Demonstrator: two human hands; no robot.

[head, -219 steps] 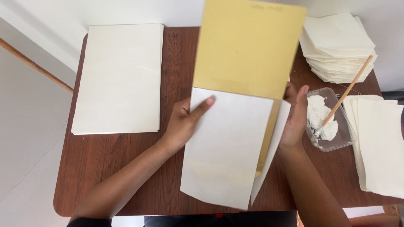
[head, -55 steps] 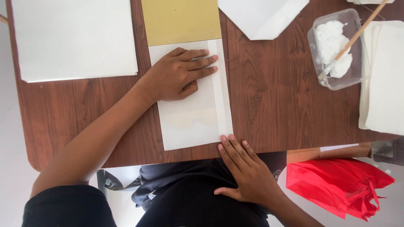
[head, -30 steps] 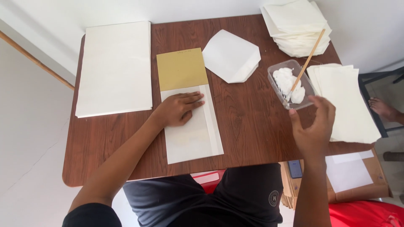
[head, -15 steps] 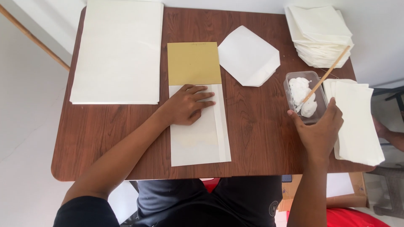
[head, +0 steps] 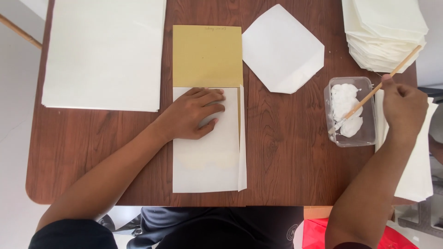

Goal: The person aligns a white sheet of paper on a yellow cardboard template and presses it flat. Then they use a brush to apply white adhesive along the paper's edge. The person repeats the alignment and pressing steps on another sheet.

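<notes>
Paper (head: 206,157) white, flat, edge folded

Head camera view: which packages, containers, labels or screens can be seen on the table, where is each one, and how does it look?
Clear plastic tub: right side of the table, rectangular, holds white paste; a stick held by the right hand leans in it.
Mustard-yellow card: top centre, rectangular, faint small marking at its top edge.
No screens or signs visible.

Two bare forearms, no watch or rings visible; left hand (head: 194,113), right hand (head: 404,108); short black sleeve at left shoulder; dark trousers, dark grey top below table edge
</notes>
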